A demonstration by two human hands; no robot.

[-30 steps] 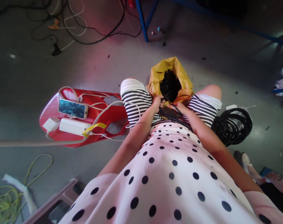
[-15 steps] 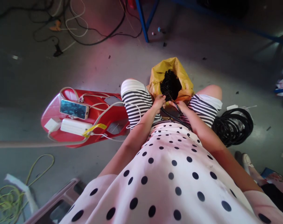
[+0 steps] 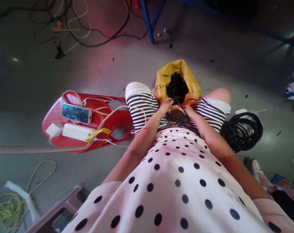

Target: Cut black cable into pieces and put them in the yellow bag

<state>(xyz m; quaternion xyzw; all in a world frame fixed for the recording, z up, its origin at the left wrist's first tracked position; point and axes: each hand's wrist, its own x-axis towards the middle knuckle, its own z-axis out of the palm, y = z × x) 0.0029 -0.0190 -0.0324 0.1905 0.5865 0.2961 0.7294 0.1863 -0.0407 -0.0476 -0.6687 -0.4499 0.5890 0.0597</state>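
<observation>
— Hands first: what are they doing?

— Both are meeting low between the knees. The left hand [image 3: 165, 106] is curling its fingers around a thin black cable [image 3: 179, 122], pinching it close. The right hand [image 3: 187, 111] is lying just beside it, fingers closed over the same cable, which is running back from under that hand toward the polka-dot top [image 3: 176, 181].

— How is the cable looking?

— Black, slim and glossy, bending in a shallow curve just below the two grips. Exactly where its end is sitting between the fingers is too small to tell.

— And just beyond the grip?

— A yellow bag [image 3: 166, 79] is standing open, touching the fingertips' far side, wedged between the striped shorts [image 3: 142, 105]. A dark tangle of small black pieces [image 3: 177, 87] is filling its mouth; what they are I cannot tell.

— To the right of the grip?

— A big coil of black cable [image 3: 244, 131] is lying on the floor, past the right knee, well apart from the hands.

— To the left?

— A red plastic stool [image 3: 105, 121] is sitting beside the left knee, carrying a phone [image 3: 76, 113], a white power bank [image 3: 78, 131] and white charging leads [image 3: 108, 113]. Further off that side, a yellow-green cord [image 3: 8, 207] is lying bunched on the floor.
</observation>
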